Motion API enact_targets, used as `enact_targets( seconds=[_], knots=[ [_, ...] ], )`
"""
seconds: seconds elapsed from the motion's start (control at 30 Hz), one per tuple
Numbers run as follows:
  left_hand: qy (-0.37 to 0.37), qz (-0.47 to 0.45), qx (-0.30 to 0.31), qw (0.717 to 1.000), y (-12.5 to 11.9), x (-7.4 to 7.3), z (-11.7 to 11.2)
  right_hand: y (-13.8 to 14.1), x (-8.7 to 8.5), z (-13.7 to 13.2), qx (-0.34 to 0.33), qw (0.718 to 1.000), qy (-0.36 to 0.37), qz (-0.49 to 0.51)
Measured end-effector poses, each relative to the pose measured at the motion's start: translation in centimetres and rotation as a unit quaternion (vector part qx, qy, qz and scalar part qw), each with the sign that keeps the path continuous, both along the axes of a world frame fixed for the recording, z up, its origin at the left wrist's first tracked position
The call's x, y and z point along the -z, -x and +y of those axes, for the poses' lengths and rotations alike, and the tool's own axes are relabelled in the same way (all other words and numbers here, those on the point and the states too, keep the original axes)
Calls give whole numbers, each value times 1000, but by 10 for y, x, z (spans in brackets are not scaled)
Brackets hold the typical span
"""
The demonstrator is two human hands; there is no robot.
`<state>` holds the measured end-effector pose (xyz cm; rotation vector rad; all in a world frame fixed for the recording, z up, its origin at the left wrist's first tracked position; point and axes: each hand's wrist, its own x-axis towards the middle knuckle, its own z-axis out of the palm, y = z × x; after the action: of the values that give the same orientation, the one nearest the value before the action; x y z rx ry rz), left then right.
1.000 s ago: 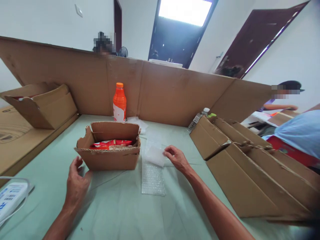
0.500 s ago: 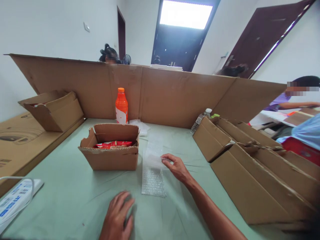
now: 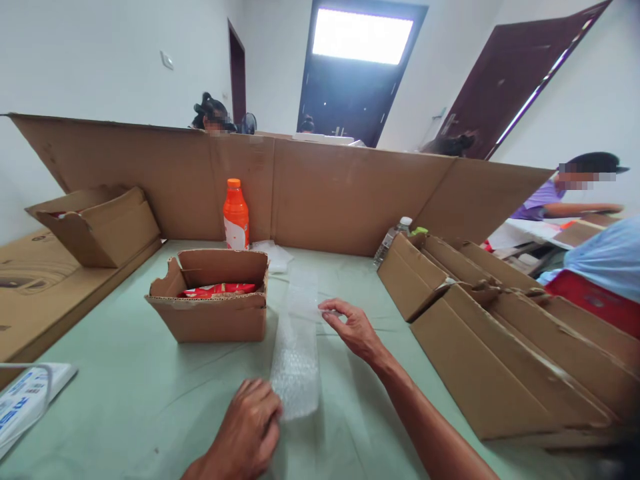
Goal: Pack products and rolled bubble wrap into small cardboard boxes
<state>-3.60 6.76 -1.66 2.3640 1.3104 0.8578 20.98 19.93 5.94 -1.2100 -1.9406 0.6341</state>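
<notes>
A clear strip of bubble wrap (image 3: 296,360) lies lengthwise on the pale green tabletop, its near end slightly lifted. At its near left corner, my left hand (image 3: 253,420) is closed, with the fingers curled round the wrap's edge. My right hand (image 3: 353,330) hovers beside the strip's right edge, thumb and forefinger a little apart and nothing visible between them. Left of the wrap stands an open cardboard box (image 3: 220,323) with red packets (image 3: 220,289) inside.
Several cardboard boxes (image 3: 460,373) stand at the right, a clear bottle (image 3: 393,240) behind them. An orange bottle (image 3: 236,213) and folded clear plastic (image 3: 273,257) are near the cardboard partition (image 3: 350,193). Another box (image 3: 107,227) and a white power strip (image 3: 35,400) are left. A person (image 3: 545,200) sits at far right.
My left hand has moved right and closed on the near corner of the bubble wrap, which has shifted towards me. My right hand's fingertips have parted from the film. The view has turned slightly.
</notes>
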Motion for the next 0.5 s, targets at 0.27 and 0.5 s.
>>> enact_targets(
  seconds=[0.27,0.5],
  knots=[
    [71,-195,43,977,43,-18,-69,-24,-1,-59,-98,987,111,-55],
    [27,-159,100,982,31,-22,-52,-18,23,-150,-236,951,65,-190]
  ],
)
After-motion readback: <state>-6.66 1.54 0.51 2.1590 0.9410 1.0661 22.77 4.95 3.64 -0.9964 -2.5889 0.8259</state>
